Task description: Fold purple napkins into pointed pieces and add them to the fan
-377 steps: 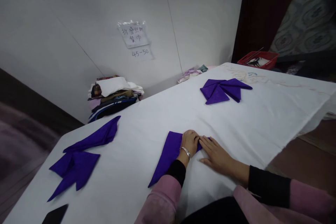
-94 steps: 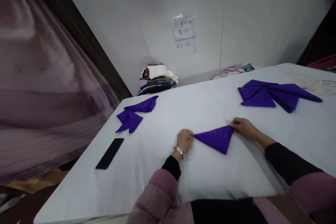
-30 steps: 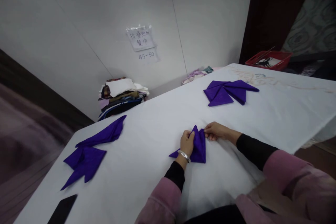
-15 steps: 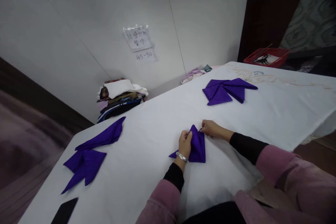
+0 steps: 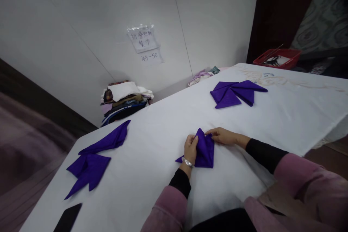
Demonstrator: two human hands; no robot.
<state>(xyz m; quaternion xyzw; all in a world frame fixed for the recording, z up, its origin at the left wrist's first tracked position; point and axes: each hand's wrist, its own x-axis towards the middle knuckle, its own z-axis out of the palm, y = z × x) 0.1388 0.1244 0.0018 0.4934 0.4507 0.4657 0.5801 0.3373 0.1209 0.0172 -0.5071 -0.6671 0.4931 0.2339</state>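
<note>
A purple cloth napkin, partly folded with a raised peak, lies on the white tablecloth in front of me. My left hand, with a silver bracelet at the wrist, grips its left side, thumb over the cloth near the peak. At the upper right edge, my right hand has its fingertips closed on a corner of the same napkin. One pointed end sticks out to the left, under the left wrist.
Folded purple napkins lie at the left and upper right. A black flat object sits at the lower left. Beyond the table are a clothes pile, a red basket and a wall sign.
My right hand has moved slightly and its fingers now reach over the napkin's upper right edge, closer to the peak. The left hand keeps its hold almost unmoved.
</note>
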